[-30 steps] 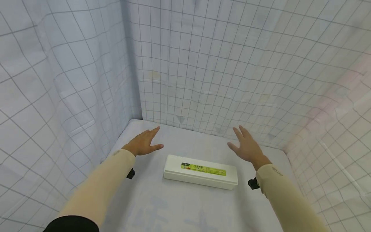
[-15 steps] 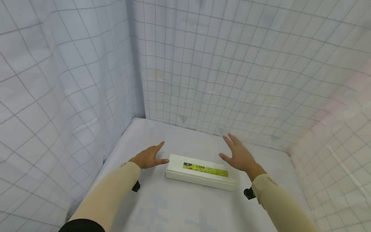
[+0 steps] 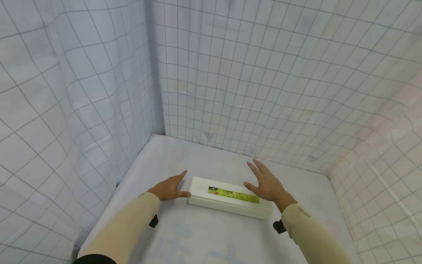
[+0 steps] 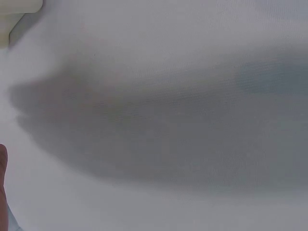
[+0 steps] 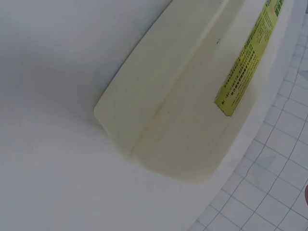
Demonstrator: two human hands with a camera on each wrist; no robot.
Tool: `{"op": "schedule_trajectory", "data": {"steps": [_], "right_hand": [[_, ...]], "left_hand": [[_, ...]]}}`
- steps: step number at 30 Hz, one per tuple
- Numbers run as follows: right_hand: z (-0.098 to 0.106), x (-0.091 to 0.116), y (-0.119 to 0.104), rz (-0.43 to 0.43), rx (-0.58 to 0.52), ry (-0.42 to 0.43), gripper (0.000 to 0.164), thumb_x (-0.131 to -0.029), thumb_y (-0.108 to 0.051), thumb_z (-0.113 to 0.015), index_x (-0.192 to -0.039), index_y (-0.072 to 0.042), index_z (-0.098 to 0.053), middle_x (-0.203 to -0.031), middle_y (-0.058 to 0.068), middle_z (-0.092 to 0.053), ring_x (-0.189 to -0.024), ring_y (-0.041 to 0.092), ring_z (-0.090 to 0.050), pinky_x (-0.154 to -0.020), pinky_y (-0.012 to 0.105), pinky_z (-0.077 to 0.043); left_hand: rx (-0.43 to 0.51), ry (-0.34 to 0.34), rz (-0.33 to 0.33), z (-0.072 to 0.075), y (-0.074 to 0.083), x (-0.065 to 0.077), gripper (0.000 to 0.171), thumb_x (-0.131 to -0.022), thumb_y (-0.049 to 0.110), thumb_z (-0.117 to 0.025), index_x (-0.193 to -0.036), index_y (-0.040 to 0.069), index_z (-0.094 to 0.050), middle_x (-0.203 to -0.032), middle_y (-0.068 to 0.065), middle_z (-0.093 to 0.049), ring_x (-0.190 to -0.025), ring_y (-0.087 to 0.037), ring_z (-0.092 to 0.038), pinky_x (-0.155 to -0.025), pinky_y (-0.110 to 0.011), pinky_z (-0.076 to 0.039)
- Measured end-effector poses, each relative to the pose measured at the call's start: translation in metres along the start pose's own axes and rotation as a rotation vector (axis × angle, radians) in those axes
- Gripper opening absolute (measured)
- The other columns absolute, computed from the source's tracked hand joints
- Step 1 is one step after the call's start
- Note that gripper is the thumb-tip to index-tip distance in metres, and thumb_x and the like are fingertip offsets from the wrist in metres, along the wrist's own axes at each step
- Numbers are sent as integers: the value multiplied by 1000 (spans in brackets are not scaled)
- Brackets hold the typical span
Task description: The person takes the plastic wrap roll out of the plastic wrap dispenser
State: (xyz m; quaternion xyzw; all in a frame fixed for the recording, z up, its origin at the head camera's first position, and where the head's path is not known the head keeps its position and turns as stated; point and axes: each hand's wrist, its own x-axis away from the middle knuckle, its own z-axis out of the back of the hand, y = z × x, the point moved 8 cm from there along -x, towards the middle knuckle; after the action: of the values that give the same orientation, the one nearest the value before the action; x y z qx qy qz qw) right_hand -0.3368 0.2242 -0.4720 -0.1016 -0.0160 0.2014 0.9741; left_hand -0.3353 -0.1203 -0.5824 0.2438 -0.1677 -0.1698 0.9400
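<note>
A long white lidded box (image 3: 211, 204) with a yellow-green printed label (image 3: 233, 195) lies on the white table, slightly slanted. At its left end my left hand (image 3: 167, 189) is held with straight fingers, the thumb pointing at the box; whether it touches cannot be told. Over the box's right part hovers my right hand (image 3: 266, 185), fingers spread, holding nothing. Only a corner of the box (image 4: 19, 6) and a sliver of a finger (image 4: 3, 166) show in the left wrist view. The right wrist view has the box's end (image 5: 168, 110) close up, its lid seam visible.
White cloth walls with a dark grid (image 3: 227, 73) enclose the table on the left, back and right. The table's (image 3: 197, 234) back edge runs close to the rear cloth. Dark wrist mounts (image 3: 279, 227) hang under both sleeves.
Both hands have come down and nearer to the box, the left one moving right and the right one moving left. The box stays about where it was.
</note>
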Motion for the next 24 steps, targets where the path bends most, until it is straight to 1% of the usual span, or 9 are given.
{"op": "schedule_trajectory", "data": {"steps": [4, 7, 9, 13, 18, 20, 24], "right_hand": [[-2, -1, -1, 15, 8, 6, 86, -96, -56, -63, -164, -21, -24, -172, 12, -19, -156, 39, -26, -119, 64, -35], [-3, -2, -3, 32, 9, 6, 87, -95, -56, -63, -164, -21, -24, -171, 12, -20, -156, 39, -26, -119, 63, -34], [-4, -3, -4, 39, 9, 1, 87, -95, -57, -63, -164, -22, -24, -171, 11, -20, -156, 38, -26, -120, 62, -34], [-7, -4, -7, 48, 7, -6, 88, -94, -58, -64, -164, -23, -25, -172, 10, -20, -156, 37, -26, -120, 62, -35], [-14, -3, -10, 53, 8, -34, 89, -94, -61, -63, -164, -24, -24, -172, 8, -19, -156, 38, -27, -118, 62, -37], [-17, -3, -11, 60, 6, -43, 89, -93, -62, -63, -164, -24, -24, -172, 8, -19, -156, 38, -27, -118, 62, -38], [-24, -2, -15, 84, 12, -50, 90, -93, -63, -62, -164, -24, -24, -172, 7, -20, -156, 37, -28, -117, 61, -39]], "left_hand": [[-30, -9, 17, -4, 1, -1, 120, -80, 71, -72, -165, 11, -13, -162, -25, -37, -150, -43, -37, -121, -56, -35], [-30, -6, 40, -6, 1, -2, 124, -75, 70, -77, -165, 11, -15, -162, -25, -36, -151, -44, -34, -121, -58, -35], [-24, 4, 40, -7, 2, -4, 125, -73, 68, -79, -164, 9, -17, -162, -26, -36, -151, -46, -32, -120, -60, -34], [-18, 7, 44, -14, -2, -7, 127, -73, 66, -81, -165, 9, -15, -165, -24, -31, -154, -46, -26, -122, -60, -31], [55, -12, 65, -24, -6, -12, 131, -70, 60, -86, -166, 12, -11, -167, -27, -23, -155, -46, -22, -122, -62, -30], [70, -18, 69, -28, -5, -13, 132, -69, 59, -88, -166, 12, -11, -167, -26, -22, -156, -46, -21, -122, -62, -30], [39, -4, 63, -31, -3, -14, 131, -67, 59, -89, -164, 9, -16, -168, -20, -25, -156, -46, -19, -123, -61, -28]]}}
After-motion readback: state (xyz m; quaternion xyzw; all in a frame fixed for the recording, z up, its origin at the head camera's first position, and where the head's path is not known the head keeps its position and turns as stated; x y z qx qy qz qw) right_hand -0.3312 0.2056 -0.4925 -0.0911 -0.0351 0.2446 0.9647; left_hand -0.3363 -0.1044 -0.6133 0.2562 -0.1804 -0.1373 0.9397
